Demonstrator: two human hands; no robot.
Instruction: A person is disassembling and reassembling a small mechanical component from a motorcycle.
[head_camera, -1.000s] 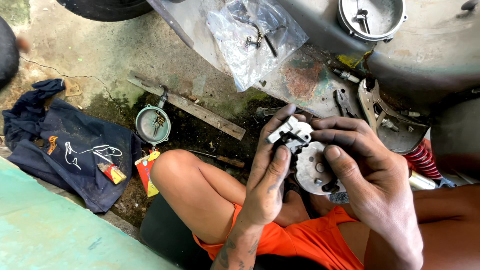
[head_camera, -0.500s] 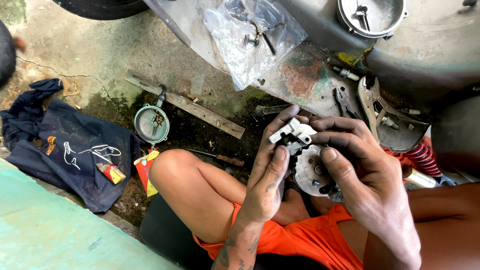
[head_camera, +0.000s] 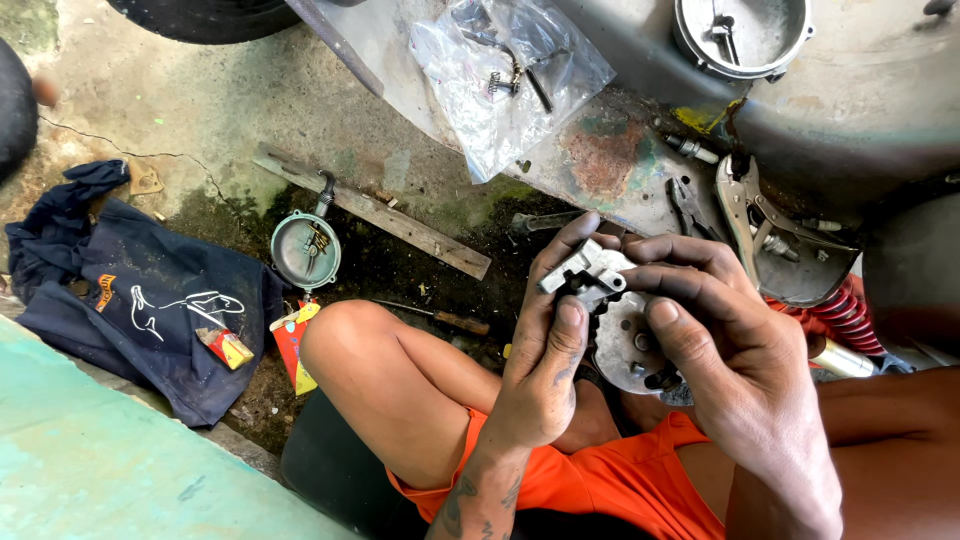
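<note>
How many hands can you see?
2: the left hand and the right hand, both over the lap, gripping one metal part between them. No other hands show.

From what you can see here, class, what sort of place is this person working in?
Probably an informal vehicle repair spot, on the ground outdoors. A tyre lies on cracked concrete, pliers and a bag of small parts lie about, and both greasy hands hold a metal part.

Clear plastic bag (head_camera: 510, 75) of small metal parts, top centre; small red-yellow packets (head_camera: 227, 347) and (head_camera: 292, 345) by dark cloth.
</note>
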